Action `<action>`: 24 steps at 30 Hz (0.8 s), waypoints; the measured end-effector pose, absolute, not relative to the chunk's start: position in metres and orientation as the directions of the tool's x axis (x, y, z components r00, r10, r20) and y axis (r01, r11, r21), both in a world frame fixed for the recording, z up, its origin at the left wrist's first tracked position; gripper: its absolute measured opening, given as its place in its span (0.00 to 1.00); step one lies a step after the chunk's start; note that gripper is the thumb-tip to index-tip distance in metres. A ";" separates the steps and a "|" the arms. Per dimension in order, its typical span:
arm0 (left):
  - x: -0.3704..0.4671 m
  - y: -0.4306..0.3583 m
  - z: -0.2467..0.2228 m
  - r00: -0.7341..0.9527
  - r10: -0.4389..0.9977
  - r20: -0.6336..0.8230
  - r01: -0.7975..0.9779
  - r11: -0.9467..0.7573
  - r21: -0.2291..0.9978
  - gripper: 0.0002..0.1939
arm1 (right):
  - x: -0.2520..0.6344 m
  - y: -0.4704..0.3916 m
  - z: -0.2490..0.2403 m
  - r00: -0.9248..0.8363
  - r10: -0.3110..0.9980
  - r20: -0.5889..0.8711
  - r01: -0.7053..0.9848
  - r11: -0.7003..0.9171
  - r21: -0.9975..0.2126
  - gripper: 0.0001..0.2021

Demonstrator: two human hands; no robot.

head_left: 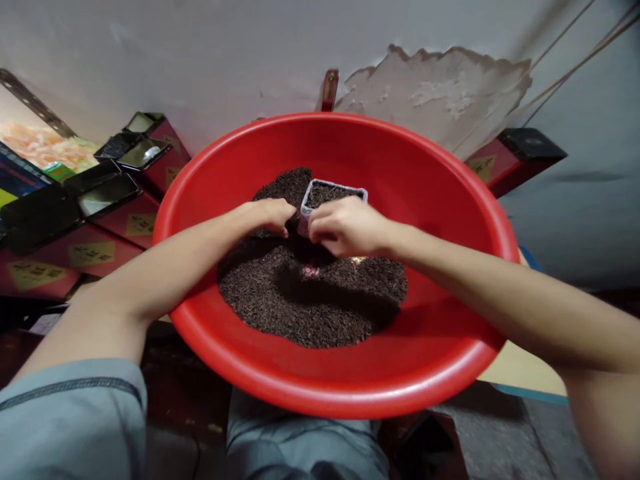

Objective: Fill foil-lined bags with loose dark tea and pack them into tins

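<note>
Dark, twisted tea leaves (310, 313) lie heaped in a large red plastic basin (330, 400). Within the basin a small box with a whitish plastic liner (367, 195) stands near the far part of the heap, filled with the same leaves. My right hand (350, 227) is closed on the near right side of this lined box, its fingers curled at the rim. My left hand (274, 217) is just left of the box, low over the leaves, with its fingers curled in; whatever it may hold is hidden.
Several red and black boxes with yellow labels (93, 253) crowd the left side. Another red box (505, 160) lies beyond the basin at right. A pale wall with peeling plaster (435, 93) rises behind. Cords (575, 73) hang at upper right.
</note>
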State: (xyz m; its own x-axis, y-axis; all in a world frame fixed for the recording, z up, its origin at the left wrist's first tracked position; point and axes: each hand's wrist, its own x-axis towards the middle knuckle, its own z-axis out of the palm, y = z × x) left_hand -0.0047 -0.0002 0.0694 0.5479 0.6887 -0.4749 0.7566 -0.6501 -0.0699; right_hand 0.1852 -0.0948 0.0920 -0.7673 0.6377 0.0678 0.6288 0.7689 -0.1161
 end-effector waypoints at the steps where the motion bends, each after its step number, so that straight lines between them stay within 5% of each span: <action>1: -0.006 0.001 0.072 0.536 0.695 -0.479 0.755 -0.648 -0.095 0.34 | 0.175 -0.102 0.083 -0.783 0.619 -0.052 0.619 0.770 -0.151 0.12; 4: -0.012 0.004 0.079 0.531 0.695 -0.485 0.750 -0.652 -0.114 0.31 | 0.154 -0.116 0.046 -0.648 0.629 -0.429 0.740 0.653 -0.161 0.15; 6: -0.016 0.006 0.084 0.517 0.698 -0.496 0.753 -0.646 -0.125 0.30 | 0.149 -0.117 0.018 -0.532 0.674 -0.512 0.825 0.548 -0.135 0.19; 10: -0.020 0.011 0.088 0.476 0.713 -0.515 0.762 -0.627 -0.162 0.29 | 0.142 -0.116 -0.015 -0.504 0.729 -0.464 0.863 0.407 -0.299 0.23; 15: -0.024 0.026 0.080 0.458 0.734 -0.501 0.813 -0.574 -0.097 0.33 | 0.133 -0.127 -0.020 -0.628 0.643 -0.439 0.755 0.367 -0.543 0.21; 24: -0.035 0.053 0.056 0.509 0.705 -0.494 0.821 -0.570 0.032 0.36 | 0.139 -0.114 -0.017 -0.711 0.610 -0.350 0.646 0.368 -0.669 0.12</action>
State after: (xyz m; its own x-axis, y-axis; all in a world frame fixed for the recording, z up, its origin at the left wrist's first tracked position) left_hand -0.0348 0.0530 0.0565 0.5091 0.7050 -0.4937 0.8208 -0.5704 0.0318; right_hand 0.1387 -0.1142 -0.0175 -0.7106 0.6103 -0.3501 0.6458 0.3683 -0.6688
